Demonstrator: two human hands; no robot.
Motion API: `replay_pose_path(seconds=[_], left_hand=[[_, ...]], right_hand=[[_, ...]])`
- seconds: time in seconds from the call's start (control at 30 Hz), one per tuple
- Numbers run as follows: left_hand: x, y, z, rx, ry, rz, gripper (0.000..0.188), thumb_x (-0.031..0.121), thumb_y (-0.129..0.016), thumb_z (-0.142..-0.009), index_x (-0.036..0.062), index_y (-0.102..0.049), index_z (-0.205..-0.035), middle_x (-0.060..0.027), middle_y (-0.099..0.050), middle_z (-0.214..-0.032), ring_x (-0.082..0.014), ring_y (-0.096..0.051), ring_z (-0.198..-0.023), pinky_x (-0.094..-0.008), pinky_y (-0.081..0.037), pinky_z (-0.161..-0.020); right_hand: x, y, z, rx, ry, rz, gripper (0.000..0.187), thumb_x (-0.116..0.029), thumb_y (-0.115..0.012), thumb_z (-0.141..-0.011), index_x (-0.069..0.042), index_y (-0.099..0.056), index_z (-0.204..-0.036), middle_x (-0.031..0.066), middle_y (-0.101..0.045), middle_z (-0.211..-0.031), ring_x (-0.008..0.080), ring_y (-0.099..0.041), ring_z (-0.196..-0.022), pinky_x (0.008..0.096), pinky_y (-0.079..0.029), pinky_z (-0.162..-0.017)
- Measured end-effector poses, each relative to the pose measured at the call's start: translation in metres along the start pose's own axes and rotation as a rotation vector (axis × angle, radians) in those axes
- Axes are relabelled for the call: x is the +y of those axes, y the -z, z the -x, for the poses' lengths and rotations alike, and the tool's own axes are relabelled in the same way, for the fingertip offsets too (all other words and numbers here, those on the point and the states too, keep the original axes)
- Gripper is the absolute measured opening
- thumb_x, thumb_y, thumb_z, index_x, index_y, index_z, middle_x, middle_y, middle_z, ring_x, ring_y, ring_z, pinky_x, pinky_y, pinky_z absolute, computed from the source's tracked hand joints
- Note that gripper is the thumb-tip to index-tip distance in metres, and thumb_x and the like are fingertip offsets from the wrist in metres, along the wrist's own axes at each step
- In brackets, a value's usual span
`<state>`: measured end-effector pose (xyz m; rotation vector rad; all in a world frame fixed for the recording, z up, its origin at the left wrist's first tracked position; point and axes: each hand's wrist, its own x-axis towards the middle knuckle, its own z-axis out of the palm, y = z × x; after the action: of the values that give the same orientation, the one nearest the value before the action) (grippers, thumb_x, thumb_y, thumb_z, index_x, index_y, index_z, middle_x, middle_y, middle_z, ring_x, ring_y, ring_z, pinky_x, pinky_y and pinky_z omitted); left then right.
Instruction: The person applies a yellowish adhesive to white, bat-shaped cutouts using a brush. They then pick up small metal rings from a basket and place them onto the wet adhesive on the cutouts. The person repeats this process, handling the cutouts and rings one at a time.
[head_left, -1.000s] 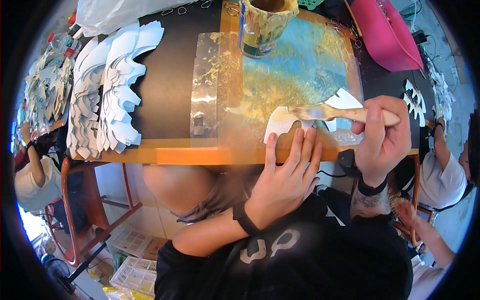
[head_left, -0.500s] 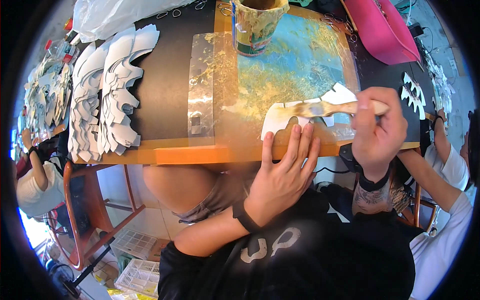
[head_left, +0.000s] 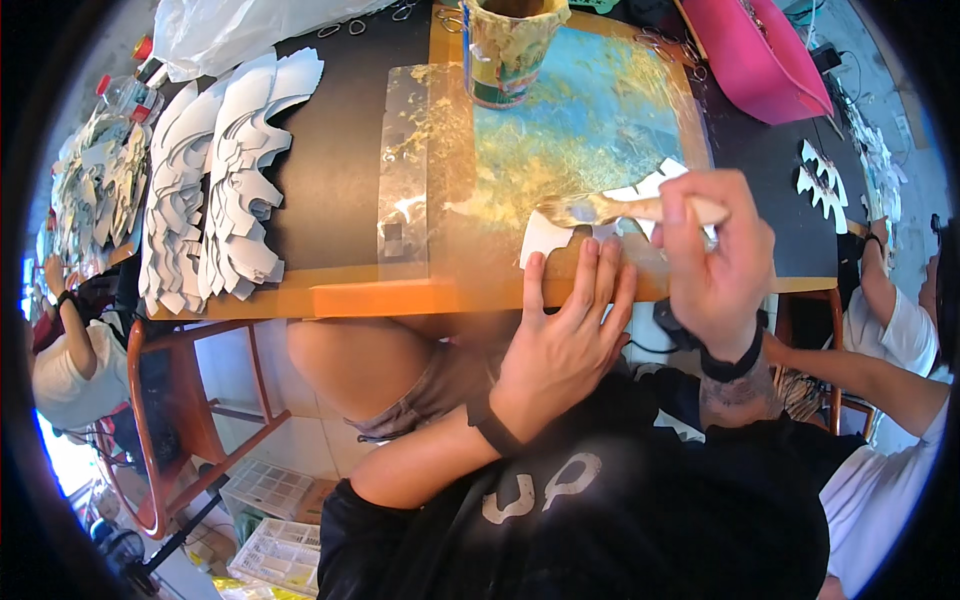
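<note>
A white cut-out piece (head_left: 545, 238) with a scalloped edge lies near the table's front edge, partly hidden by the brush and my hands. My right hand (head_left: 715, 245) is wrapped round the wooden handle of a paintbrush (head_left: 640, 208), whose bristles rest over the piece's upper left edge. Fingers spread, my left hand (head_left: 575, 330) lies with its fingertips on the piece's near edge. Under the piece is a blue and yellow sheet (head_left: 590, 110) smeared with dried yellowish glue. At its far side stands a tub (head_left: 508, 55) crusted with the same stuff.
Stacks of white cut pieces (head_left: 240, 180) lie on the table's left. A pink bin (head_left: 765, 65) stands at the far right, with more white pieces (head_left: 822, 187) nearer. Scissors (head_left: 342, 27) and a plastic bag (head_left: 225, 35) are at the back. Other people sit on both sides.
My right hand has moved left with the paintbrush, carrying the bristles to the left end of the piece. My left hand stays in place on it.
</note>
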<state>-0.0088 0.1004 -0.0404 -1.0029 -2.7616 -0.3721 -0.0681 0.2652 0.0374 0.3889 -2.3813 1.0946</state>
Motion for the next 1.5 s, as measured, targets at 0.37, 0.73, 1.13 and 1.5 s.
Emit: replay_pose_path(seconds=[0.37,0.73,1.13,1.5], left_hand=[[0.000,-0.003,0.001,-0.009,0.002,0.019,0.077,0.048,-0.067,-0.089,0.0064,-0.047,-0.151,-0.0177,-0.037,-0.163,-0.0327,-0.031,-0.153,-0.0712,-0.020,-0.116],[0.001,-0.007,0.002,0.014,-0.004,0.001,0.080,0.048,-0.069,-0.087,0.0065,-0.047,-0.151,-0.0181,-0.035,-0.164,-0.0326,-0.031,-0.152,-0.0715,-0.018,-0.116],[0.007,-0.011,0.001,0.035,0.008,-0.097,0.080,0.048,-0.071,-0.084,0.0084,-0.050,-0.149,-0.0187,-0.038,-0.163,-0.0317,-0.032,-0.150,-0.0725,-0.019,-0.116],[0.008,-0.011,-0.002,0.037,-0.014,-0.217,0.070,0.044,-0.070,-0.086,0.0090,-0.054,-0.144,-0.0196,-0.043,-0.159,-0.0320,-0.035,-0.148,-0.0735,-0.022,-0.114]], right_hand=[[0.000,0.014,0.001,-0.037,-0.020,0.088,0.009,-0.008,-0.062,-0.101,0.001,-0.063,-0.103,0.0068,-0.067,-0.080,0.0107,-0.063,-0.065,0.0245,-0.048,-0.060],[0.006,0.026,-0.003,0.031,-0.108,0.179,0.008,-0.009,-0.062,-0.100,-0.001,-0.062,-0.099,0.0058,-0.068,-0.080,0.0099,-0.065,-0.068,0.0251,-0.049,-0.061],[0.011,0.032,-0.001,0.135,-0.069,0.067,0.006,-0.007,-0.065,-0.097,-0.002,-0.063,-0.098,0.0083,-0.069,-0.080,0.0134,-0.068,-0.069,0.0282,-0.053,-0.064],[0.022,0.040,-0.010,0.023,0.103,0.154,0.007,-0.009,-0.064,-0.095,-0.003,-0.063,-0.097,0.0099,-0.066,-0.076,0.0210,-0.066,-0.060,0.0308,-0.052,-0.059]])
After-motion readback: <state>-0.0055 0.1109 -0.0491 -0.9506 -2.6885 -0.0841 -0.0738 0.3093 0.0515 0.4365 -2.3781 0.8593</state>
